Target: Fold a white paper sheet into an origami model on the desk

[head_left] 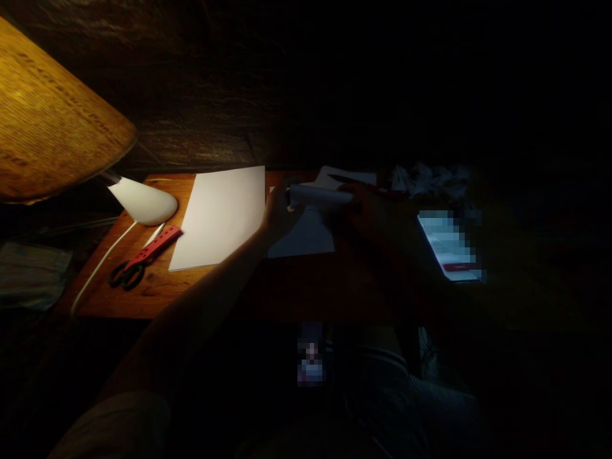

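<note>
"A dark room, then, with a wooden tabletop (122,287) lit by a lamp (143,201)?"

"Yes. A white paper roll (319,196) lay level over the tabletop's middle, above a loose sheet (301,233)."

"And the hands?"

"The left hand (281,213) gripped the roll's left end. The right hand (370,207) was beside the other end, too shadowed to read its grip."

"What else was there?"

"A blank sheet (217,217), red scissors (143,258), crumpled paper (430,182) and a pixelated phone (447,245)."
</note>
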Motion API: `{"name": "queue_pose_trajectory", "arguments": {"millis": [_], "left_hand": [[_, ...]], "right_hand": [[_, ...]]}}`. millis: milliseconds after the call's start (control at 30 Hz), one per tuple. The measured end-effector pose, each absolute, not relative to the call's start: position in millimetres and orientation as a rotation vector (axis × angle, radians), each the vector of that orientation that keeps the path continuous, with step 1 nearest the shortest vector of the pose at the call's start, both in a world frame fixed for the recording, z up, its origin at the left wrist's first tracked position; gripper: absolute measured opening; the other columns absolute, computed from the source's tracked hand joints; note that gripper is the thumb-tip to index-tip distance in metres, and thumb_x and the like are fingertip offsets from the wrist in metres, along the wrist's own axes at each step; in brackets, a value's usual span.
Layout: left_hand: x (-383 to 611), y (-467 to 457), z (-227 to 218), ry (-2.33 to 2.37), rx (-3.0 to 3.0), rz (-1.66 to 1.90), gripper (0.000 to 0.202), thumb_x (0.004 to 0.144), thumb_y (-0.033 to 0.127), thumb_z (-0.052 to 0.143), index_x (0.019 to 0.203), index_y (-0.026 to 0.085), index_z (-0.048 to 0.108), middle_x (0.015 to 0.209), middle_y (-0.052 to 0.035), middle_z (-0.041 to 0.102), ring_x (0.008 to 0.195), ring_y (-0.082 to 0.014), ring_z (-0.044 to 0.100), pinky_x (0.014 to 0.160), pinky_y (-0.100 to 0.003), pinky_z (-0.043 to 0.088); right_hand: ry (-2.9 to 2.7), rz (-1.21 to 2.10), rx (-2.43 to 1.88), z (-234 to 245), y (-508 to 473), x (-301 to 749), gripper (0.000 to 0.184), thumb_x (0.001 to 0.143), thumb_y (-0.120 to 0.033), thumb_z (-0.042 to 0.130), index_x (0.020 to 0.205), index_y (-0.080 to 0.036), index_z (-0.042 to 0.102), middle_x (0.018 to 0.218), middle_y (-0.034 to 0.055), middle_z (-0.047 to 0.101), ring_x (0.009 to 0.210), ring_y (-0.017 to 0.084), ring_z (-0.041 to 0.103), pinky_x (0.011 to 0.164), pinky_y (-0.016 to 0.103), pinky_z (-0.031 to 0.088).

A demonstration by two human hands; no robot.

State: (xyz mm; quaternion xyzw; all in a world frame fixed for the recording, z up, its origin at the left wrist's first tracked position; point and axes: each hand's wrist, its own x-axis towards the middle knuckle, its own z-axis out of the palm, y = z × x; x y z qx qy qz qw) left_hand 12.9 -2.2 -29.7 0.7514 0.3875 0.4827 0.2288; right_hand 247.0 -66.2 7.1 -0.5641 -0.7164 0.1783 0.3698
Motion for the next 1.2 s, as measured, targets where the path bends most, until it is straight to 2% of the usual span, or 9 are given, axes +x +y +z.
{"name": "queue_pose_trajectory", "arguments": {"millis": [133,233,400,533,700,800,900,1033,1200], "left_hand": [[8.5,7.9,-35.2,0.977,1.826,1.491,0.061,0.081,0.029,0.081,0.135,0.026,0.053,0.126,-0.0110,0.068,0.118,-0.0253,0.069,0.088,-0.032,0.059],[6.0,8.7,-34.2,0.975,1.808,1.443,0.060,0.083,0.038,0.081,0.136,0.027,0.054,0.123,-0.0098,0.070,0.115,-0.0255,0.071,0.087,-0.033,0.059],[13.7,-4.9,-26.3,0.954,1.838,1.388,0.056,0.085,0.034,0.077,0.135,0.026,0.055,0.123,-0.0101,0.072,0.119,-0.0273,0.070,0.093,-0.038,0.060],[20.7,-15.5,-20.0,0.910,1.790,1.410,0.057,0.083,0.030,0.077,0.135,0.025,0.056,0.128,-0.0114,0.070,0.124,-0.0277,0.068,0.097,-0.038,0.059],[23.3,-13.9,-20.5,0.879,1.666,1.424,0.052,0.080,0.030,0.081,0.127,0.025,0.060,0.121,-0.0101,0.073,0.116,-0.0268,0.072,0.088,-0.035,0.062],[26.1,-15.0,-19.3,0.890,1.527,1.407,0.038,0.082,0.033,0.080,0.115,0.023,0.065,0.108,-0.0080,0.076,0.098,-0.0215,0.075,0.079,-0.032,0.063],[29.7,-22.4,-14.3,0.852,1.491,1.310,0.026,0.083,0.038,0.079,0.098,0.019,0.069,0.087,-0.0052,0.076,0.079,-0.0168,0.074,0.077,-0.033,0.064],[34.3,-33.1,-7.8,0.830,1.538,1.198,0.024,0.082,0.040,0.080,0.079,0.018,0.069,0.072,-0.0034,0.074,0.069,-0.0155,0.073,0.072,-0.032,0.064],[36.4,-35.6,-5.3,0.821,1.508,1.227,0.024,0.082,0.039,0.080,0.077,0.018,0.068,0.066,-0.0018,0.071,0.063,-0.0143,0.072,0.066,-0.030,0.062]], "right_hand": [[-1.843,0.483,-1.530,6.4,-66.7,245.7,0.049,0.081,-0.024,0.069,0.129,-0.014,0.066,0.123,0.0177,0.076,0.107,0.036,0.073,0.096,0.054,0.059],[-2.015,0.253,-1.546,10.3,-72.9,243.6,0.059,0.080,-0.028,0.073,0.138,-0.016,0.063,0.132,0.0198,0.072,0.117,0.042,0.068,0.104,0.063,0.051],[-2.075,0.025,-1.502,14.5,-78.1,240.3,0.089,0.076,-0.029,0.078,0.157,-0.018,0.046,0.147,0.0196,0.064,0.135,0.045,0.057,0.117,0.068,0.036],[-2.082,0.160,-1.441,16.7,-79.0,238.3,0.080,0.081,-0.042,0.078,0.152,-0.017,0.052,0.144,0.0191,0.068,0.129,0.042,0.063,0.111,0.061,0.046],[-1.923,0.455,-1.483,27.3,-82.3,238.2,0.043,0.089,-0.051,0.072,0.118,-0.019,0.073,0.108,0.0144,0.081,0.098,0.036,0.075,0.084,0.045,0.060],[-1.764,0.602,-1.483,29.6,-82.5,237.4,0.044,0.082,-0.056,0.077,0.105,-0.018,0.076,0.097,0.0128,0.081,0.090,0.033,0.075,0.076,0.042,0.061],[-1.590,0.754,-1.436,25.2,-81.4,235.4,0.047,0.081,-0.057,0.076,0.108,-0.019,0.076,0.099,0.0109,0.081,0.092,0.033,0.075,0.075,0.043,0.063],[-1.484,0.888,-1.388,15.2,-78.3,233.5,0.049,0.077,-0.053,0.080,0.113,-0.020,0.075,0.101,0.0103,0.081,0.094,0.033,0.077,0.078,0.047,0.066],[-1.507,0.918,-1.413,19.7,-79.6,234.0,0.051,0.072,-0.044,0.087,0.115,-0.019,0.075,0.115,0.0126,0.081,0.100,0.034,0.077,0.086,0.050,0.066]]}}
